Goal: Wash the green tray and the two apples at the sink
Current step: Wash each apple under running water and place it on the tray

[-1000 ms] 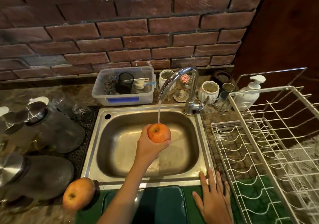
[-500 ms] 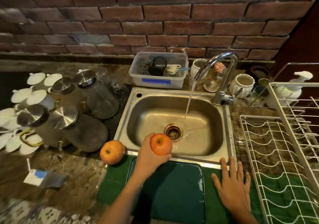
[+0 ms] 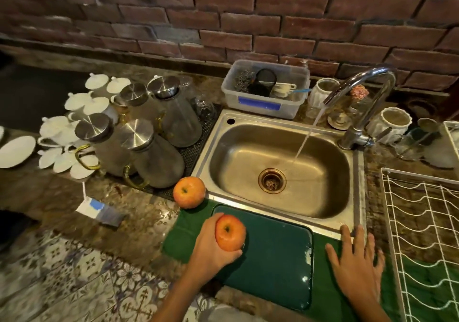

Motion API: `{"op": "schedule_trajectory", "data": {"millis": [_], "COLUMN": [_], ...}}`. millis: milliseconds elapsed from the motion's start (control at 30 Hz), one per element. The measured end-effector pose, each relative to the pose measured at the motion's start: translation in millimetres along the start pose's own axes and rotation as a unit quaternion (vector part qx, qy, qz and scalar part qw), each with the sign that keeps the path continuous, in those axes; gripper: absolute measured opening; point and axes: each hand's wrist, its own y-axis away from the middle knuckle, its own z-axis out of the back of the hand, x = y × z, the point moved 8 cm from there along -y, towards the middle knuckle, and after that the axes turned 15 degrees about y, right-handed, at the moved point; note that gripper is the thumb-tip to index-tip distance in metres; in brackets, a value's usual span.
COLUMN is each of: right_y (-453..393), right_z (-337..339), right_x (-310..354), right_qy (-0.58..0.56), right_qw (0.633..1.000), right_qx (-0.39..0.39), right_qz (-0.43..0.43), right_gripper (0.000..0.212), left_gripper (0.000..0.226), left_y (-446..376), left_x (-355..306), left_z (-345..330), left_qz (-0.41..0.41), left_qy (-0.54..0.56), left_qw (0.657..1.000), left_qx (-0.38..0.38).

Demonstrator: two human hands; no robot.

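The held apple (image 3: 230, 232) has been carried from the tap to the near green tray (image 3: 275, 259), clasped in curled left hand (image 3: 211, 249) fingers for setting down; right hand (image 3: 357, 269) is rested flat, fingers spread.

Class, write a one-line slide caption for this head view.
Left hand holds an apple over the green tray; tap running.

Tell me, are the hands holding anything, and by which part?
The left hand cups an apple round its side and underside. The right hand holds nothing.
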Motion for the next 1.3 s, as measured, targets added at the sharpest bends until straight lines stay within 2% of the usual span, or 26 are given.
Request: {"op": "schedule_trajectory", "data": {"millis": [500, 833, 967, 1067, 1167, 1300], "right_y": [1, 5, 6, 9, 8, 12], "right_z": [2, 8, 15, 24, 37, 48], "right_x": [0, 4, 8, 13, 19, 23], "right_qy": [-0.004, 0.003, 0.013, 0.013, -0.017, -0.032], "right_qw": [1.000, 1.000, 1.000, 1.000, 0.999, 0.999], "right_qx": [-0.017, -0.001, 0.006, 0.019, 0.037, 0.034], "right_qz": [-0.002, -0.007, -0.010, -0.015, -0.018, -0.011], "right_gripper": [0.082, 0.085, 0.090, 0.091, 0.090, 0.079], "left_gripper": [0.104, 0.120, 0.119, 0.108, 0.113, 0.126], "left_y": [17, 22, 12, -7, -31, -62], "left_x": [19, 9, -1, -7, -8, 4], "left_z": [2, 10, 40, 71, 96, 99], "left_qz": [0.006, -0.017, -0.004, 0.002, 0.008, 0.055], "left_qy": [-0.019, 0.006, 0.072, 0.131, 0.119, 0.082], "left_qw": [1.000, 1.000, 0.996, 0.979, 0.959, 0.958], "left_qx": [0.010, 0.015, -0.052, -0.157, -0.255, -0.269]}}
